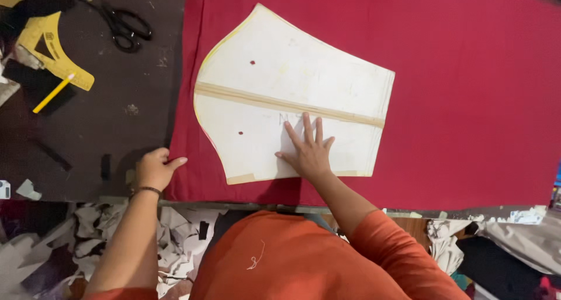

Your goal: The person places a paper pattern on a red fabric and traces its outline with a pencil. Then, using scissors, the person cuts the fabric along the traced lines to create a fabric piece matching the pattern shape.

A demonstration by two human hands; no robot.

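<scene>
Two hands on the work surface. Left hand [155, 169] curled, fingers together, gripping the left edge of the red fabric [467, 101]. Black scissors [124, 24] at 11 o'clock from it. Cream paper pattern piece [280, 83] flat on the fabric. Right hand [308, 150] pressed flat at the pattern's 5 o'clock area, fingers spread apart.

red fabric [456, 101]; cream paper pattern [280, 72] with tan strip; black scissors [124, 24]; yellow pencil [54, 93]; orange shirt [274, 259]

The right hand [308, 151] presses flat on a paper pattern [292, 78] over red fabric [467, 101]; the left hand [155, 168] grips the fabric's edge.
</scene>
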